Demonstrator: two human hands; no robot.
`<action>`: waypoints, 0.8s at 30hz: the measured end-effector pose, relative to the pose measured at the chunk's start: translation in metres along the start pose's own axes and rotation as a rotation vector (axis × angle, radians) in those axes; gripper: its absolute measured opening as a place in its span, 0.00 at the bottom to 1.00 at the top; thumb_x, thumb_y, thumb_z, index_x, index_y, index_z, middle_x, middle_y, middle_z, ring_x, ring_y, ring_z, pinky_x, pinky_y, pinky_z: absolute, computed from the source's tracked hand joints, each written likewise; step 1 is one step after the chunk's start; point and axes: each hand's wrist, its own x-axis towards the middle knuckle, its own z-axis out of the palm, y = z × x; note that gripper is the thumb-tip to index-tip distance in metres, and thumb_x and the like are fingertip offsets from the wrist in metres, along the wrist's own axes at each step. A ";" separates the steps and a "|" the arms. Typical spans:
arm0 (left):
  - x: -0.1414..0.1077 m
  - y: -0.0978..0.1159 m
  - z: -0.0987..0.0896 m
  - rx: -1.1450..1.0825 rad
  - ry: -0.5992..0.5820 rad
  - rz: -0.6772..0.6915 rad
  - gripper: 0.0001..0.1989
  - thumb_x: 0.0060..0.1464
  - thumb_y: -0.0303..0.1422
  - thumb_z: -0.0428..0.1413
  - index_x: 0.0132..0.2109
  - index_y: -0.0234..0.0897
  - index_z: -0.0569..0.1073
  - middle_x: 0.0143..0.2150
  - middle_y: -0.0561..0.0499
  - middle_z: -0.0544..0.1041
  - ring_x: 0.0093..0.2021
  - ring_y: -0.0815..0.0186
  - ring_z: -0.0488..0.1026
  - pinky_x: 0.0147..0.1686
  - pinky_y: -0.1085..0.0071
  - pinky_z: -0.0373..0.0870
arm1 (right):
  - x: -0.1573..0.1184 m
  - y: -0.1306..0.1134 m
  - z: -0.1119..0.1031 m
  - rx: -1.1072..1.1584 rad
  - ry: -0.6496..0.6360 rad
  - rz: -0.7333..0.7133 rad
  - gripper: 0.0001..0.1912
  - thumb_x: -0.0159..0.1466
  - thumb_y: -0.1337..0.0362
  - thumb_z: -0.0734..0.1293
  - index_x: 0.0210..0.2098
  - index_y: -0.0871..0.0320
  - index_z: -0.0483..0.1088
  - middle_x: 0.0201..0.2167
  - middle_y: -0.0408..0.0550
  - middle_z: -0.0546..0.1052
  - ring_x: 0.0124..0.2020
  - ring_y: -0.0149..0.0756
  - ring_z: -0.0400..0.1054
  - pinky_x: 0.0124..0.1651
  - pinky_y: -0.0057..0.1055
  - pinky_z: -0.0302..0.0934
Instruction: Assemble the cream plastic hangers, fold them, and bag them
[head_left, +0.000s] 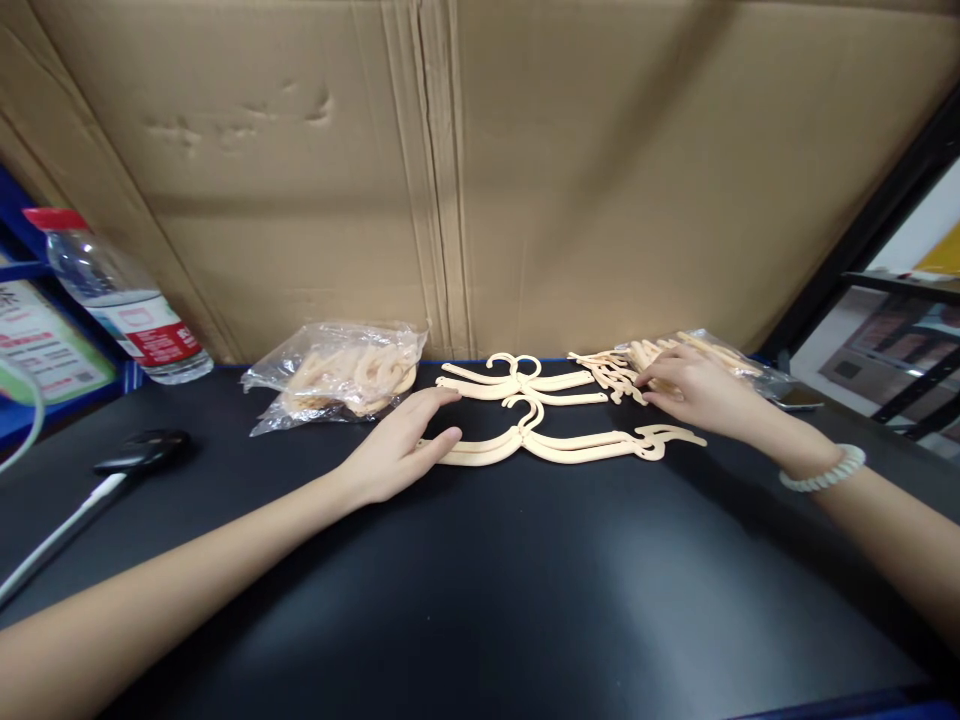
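My left hand (405,445) lies over the left end of the nearest cream plastic clothes hanger (574,455), thumb and fingers stretched apart. A loose hooked piece (667,438) touches that hanger's right end. Behind it lie more cream hangers (487,390) with curved hooks. My right hand (697,385) reaches over a pile of small cream strips (611,375) and the edge of a clear bag (694,340) of similar pieces. Its fingers are bent and drawn together at the pile; what is between them is hidden.
A clear bag of cream parts (345,370) lies at the back left. Farther left stand a red-capped bottle (146,325) and a black device (142,452) with a white cable. A cardboard wall (510,180) rises behind the black table (480,600).
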 end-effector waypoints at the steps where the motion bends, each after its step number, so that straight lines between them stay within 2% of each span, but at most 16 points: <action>1: 0.001 0.000 0.000 0.003 -0.007 -0.006 0.25 0.64 0.44 0.45 0.61 0.34 0.62 0.64 0.38 0.66 0.63 0.52 0.63 0.62 0.52 0.59 | 0.001 -0.001 0.000 0.022 0.013 -0.006 0.12 0.63 0.62 0.60 0.37 0.57 0.75 0.33 0.54 0.77 0.41 0.49 0.66 0.44 0.45 0.60; 6: 0.003 0.000 0.002 0.058 -0.051 -0.059 0.31 0.64 0.48 0.42 0.65 0.30 0.59 0.68 0.37 0.59 0.68 0.50 0.55 0.65 0.49 0.53 | 0.004 -0.019 0.009 0.163 0.060 -0.036 0.12 0.66 0.62 0.60 0.42 0.58 0.74 0.39 0.55 0.76 0.44 0.47 0.67 0.46 0.43 0.63; 11: 0.004 0.000 0.002 0.072 -0.080 -0.070 0.31 0.64 0.48 0.41 0.65 0.31 0.59 0.68 0.38 0.59 0.68 0.51 0.54 0.65 0.50 0.52 | 0.007 -0.034 0.022 0.231 0.050 -0.084 0.15 0.67 0.64 0.60 0.49 0.60 0.73 0.45 0.57 0.75 0.48 0.47 0.67 0.51 0.46 0.63; 19: 0.000 0.002 0.001 -0.025 0.050 -0.030 0.24 0.65 0.43 0.44 0.61 0.33 0.62 0.64 0.39 0.66 0.64 0.54 0.63 0.63 0.53 0.58 | 0.020 -0.032 0.033 0.229 0.061 -0.125 0.14 0.67 0.62 0.61 0.48 0.57 0.74 0.45 0.53 0.78 0.48 0.48 0.66 0.52 0.48 0.62; 24: -0.001 0.004 0.001 -0.037 0.153 -0.051 0.20 0.65 0.41 0.45 0.56 0.34 0.66 0.57 0.41 0.72 0.59 0.54 0.68 0.59 0.53 0.63 | 0.026 -0.036 0.035 0.168 0.020 -0.088 0.13 0.67 0.61 0.61 0.40 0.57 0.76 0.36 0.54 0.79 0.41 0.48 0.66 0.46 0.47 0.61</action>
